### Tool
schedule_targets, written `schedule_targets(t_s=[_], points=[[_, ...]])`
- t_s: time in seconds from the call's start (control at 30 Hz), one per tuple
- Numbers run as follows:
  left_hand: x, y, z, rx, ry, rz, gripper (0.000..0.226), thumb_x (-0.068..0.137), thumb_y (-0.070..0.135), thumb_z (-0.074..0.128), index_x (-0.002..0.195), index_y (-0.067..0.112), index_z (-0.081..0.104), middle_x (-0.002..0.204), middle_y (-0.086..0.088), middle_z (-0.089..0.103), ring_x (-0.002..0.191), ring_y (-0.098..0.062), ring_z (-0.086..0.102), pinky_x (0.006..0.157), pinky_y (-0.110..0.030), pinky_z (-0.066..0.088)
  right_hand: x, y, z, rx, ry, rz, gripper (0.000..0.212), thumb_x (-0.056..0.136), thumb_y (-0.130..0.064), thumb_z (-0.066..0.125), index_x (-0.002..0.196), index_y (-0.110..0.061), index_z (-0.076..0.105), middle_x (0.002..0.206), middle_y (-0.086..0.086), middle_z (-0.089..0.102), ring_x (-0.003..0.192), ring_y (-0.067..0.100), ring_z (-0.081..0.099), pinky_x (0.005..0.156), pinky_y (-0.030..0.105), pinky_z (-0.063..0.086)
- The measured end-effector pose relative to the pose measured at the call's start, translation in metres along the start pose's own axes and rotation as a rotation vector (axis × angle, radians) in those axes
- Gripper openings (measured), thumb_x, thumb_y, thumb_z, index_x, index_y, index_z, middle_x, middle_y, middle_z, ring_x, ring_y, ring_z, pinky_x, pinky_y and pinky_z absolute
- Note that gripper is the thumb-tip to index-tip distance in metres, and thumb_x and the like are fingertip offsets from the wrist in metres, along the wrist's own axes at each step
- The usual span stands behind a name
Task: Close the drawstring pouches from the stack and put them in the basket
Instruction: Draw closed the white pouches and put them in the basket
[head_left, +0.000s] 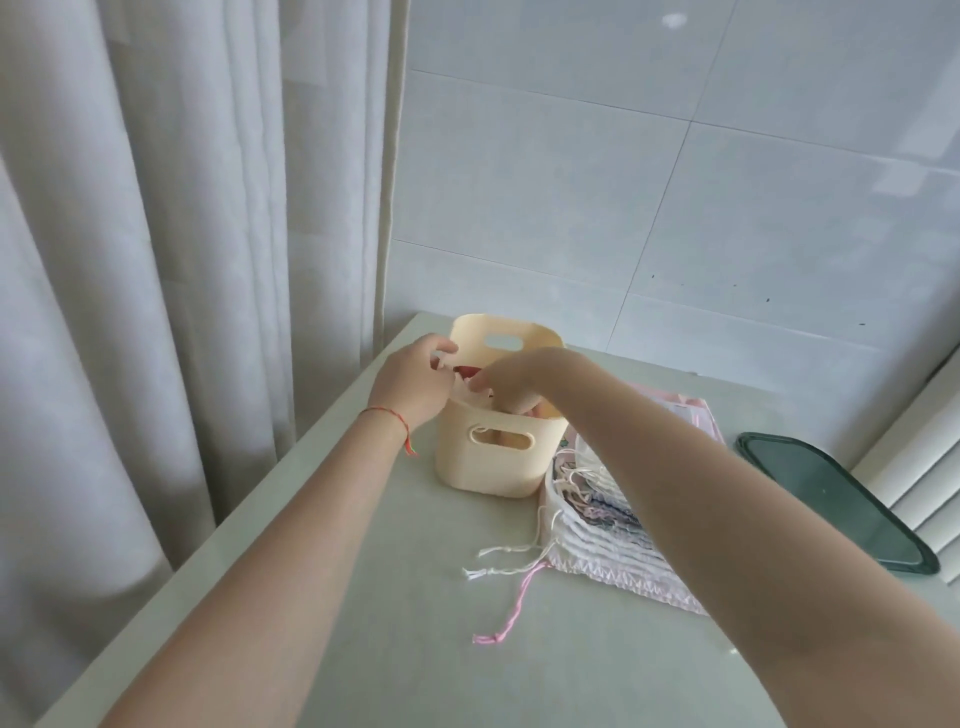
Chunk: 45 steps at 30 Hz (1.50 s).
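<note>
Both hands at the mouth of a cream plastic basket (488, 467), working a pale drawstring pouch (470, 391) that sits inside it. Left hand (413, 384) at the basket's left rim, fingers curled, thumb and fingertips pinching what looks like a bit of the pouch's cord or fabric. Red thread bracelet (387, 414) around the left wrist. Right hand (511, 382) reaching down over the basket opening from the right, fingers bent and dipped inside, pinching the pouch's top edge; exact hold partly hidden by the rim. Something red (466, 370) just visible between the two hands, too blurred to identify.

Basket upright on a pale green table (415, 649), oval handle cut-outs in its near and far walls. Touching or just beside the basket's right side, a flat stack of drawstring pouches (597, 525), white and pastel fabric with gathered edges, partly covered by the right forearm. Loose white cords (506, 558) and one pink cord (511, 608) trailing from the stack toward the near side of the table. Dark green rectangular lid or tray (841, 504) lying flat farther right, well apart from the basket. White curtain (182, 260) hanging along the left, pale tiled wall (675, 182) behind.
</note>
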<state>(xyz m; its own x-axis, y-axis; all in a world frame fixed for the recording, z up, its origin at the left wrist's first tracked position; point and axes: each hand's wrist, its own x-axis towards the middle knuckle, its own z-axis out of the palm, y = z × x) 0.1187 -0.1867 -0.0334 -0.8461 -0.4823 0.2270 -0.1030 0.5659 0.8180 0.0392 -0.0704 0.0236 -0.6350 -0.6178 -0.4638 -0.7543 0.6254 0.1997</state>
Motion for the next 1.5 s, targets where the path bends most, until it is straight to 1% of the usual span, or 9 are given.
schedule_targets(t_s=[0.27, 0.37, 0.53, 0.63, 0.73, 0.87, 1.1, 1.33, 1.5], points=[[0.002, 0.028, 0.007, 0.579, 0.007, 0.304, 0.036, 0.094, 0.027, 0.040, 0.076, 0.009, 0.066, 0.091, -0.007, 0.058, 0.097, -0.025, 0.054, 0.087, -0.034, 0.036, -0.024, 0.021, -0.009, 0.701, -0.012, -0.082, 0.030, 0.094, 0.001, 0.051, 0.122, 0.001, 0.062, 0.123, 0.018, 0.064, 0.111, 0.028, 0.064, 0.098, 0.036, 0.052], [-0.007, 0.060, 0.013, 0.916, -0.323, 0.224, 0.047, 0.100, 0.037, 0.021, 0.102, 0.023, 0.066, 0.105, -0.005, 0.066, 0.110, -0.021, 0.057, 0.107, -0.041, 0.022, -0.021, 0.022, 0.003, 0.625, 0.003, -0.007, 0.030, 0.094, 0.002, 0.048, 0.120, 0.002, 0.063, 0.112, 0.017, 0.069, 0.095, 0.025, 0.068, 0.087, 0.029, 0.057], [-0.001, 0.079, 0.027, 0.921, -0.717, -0.018, 0.046, 0.105, 0.045, 0.013, 0.150, 0.051, 0.014, 0.161, 0.014, 0.017, 0.145, -0.026, 0.024, 0.117, -0.054, 0.013, -0.039, 0.055, 0.009, 0.791, 0.637, 0.040, 0.038, 0.082, 0.000, 0.040, 0.071, -0.021, 0.070, 0.083, -0.001, 0.068, 0.084, 0.023, 0.066, 0.079, 0.031, 0.056], [0.002, 0.086, 0.036, 0.984, -0.452, 0.053, 0.051, 0.102, 0.050, 0.015, 0.136, 0.038, 0.052, 0.140, 0.002, 0.055, 0.132, -0.024, 0.044, 0.116, -0.057, 0.001, -0.055, 0.077, 0.028, 0.799, 0.727, 0.108, 0.034, 0.085, -0.003, 0.043, 0.077, -0.022, 0.070, 0.077, -0.006, 0.061, 0.063, 0.015, 0.054, 0.055, 0.023, 0.043], [-0.007, 0.102, 0.062, 0.770, -0.044, 0.410, 0.029, 0.095, 0.026, 0.034, 0.086, 0.019, 0.060, 0.099, -0.006, 0.068, 0.096, -0.028, 0.058, 0.093, -0.041, 0.037, -0.071, 0.103, 0.054, 0.784, 0.744, 0.213, 0.030, 0.087, -0.002, 0.044, 0.090, -0.012, 0.073, 0.070, -0.008, 0.057, 0.071, 0.017, 0.056, 0.059, 0.024, 0.044], [-0.037, 0.132, 0.108, 0.405, -0.256, 0.392, 0.029, 0.088, 0.020, 0.045, 0.062, 0.010, 0.052, 0.065, -0.013, 0.053, 0.063, -0.030, 0.049, 0.057, -0.033, 0.039, -0.084, 0.133, 0.100, 0.524, 0.441, 0.301, 0.029, 0.091, -0.010, 0.048, 0.106, -0.004, 0.071, 0.104, 0.009, 0.070, 0.102, 0.026, 0.064, 0.072, 0.032, 0.050], [-0.046, 0.125, 0.141, 0.926, -0.111, 0.364, 0.027, 0.097, 0.028, 0.040, 0.085, 0.016, 0.061, 0.084, -0.006, 0.060, 0.079, -0.027, 0.058, 0.062, -0.028, 0.035, -0.090, 0.154, 0.160, 0.437, 0.285, 0.237, 0.034, 0.092, -0.029, 0.062, 0.115, -0.003, 0.066, 0.118, 0.007, 0.067, 0.111, 0.023, 0.061, 0.098, 0.033, 0.047], [-0.041, 0.105, 0.170, 0.766, -0.269, 0.237, 0.020, 0.091, 0.026, 0.047, 0.098, 0.017, 0.064, 0.113, -0.008, 0.063, 0.096, -0.027, 0.055, 0.078, -0.032, 0.043, -0.081, 0.154, 0.166, 0.448, 0.391, 0.296, 0.035, 0.085, -0.015, 0.057, 0.055, -0.012, 0.039, 0.057, 0.001, 0.038, 0.053, 0.017, 0.040, 0.047, 0.026, 0.031], [-0.034, 0.093, 0.192, 0.587, -0.375, 0.249, 0.041, 0.090, 0.024, 0.053, 0.131, 0.024, 0.055, 0.138, -0.005, 0.050, 0.128, -0.026, 0.043, 0.100, -0.040, 0.040, -0.076, 0.166, 0.171, 0.719, 0.657, 0.361, 0.016, 0.088, -0.016, 0.044, 0.083, -0.009, 0.057, 0.071, 0.003, 0.054, 0.071, 0.025, 0.054, 0.079, 0.038, 0.046]])
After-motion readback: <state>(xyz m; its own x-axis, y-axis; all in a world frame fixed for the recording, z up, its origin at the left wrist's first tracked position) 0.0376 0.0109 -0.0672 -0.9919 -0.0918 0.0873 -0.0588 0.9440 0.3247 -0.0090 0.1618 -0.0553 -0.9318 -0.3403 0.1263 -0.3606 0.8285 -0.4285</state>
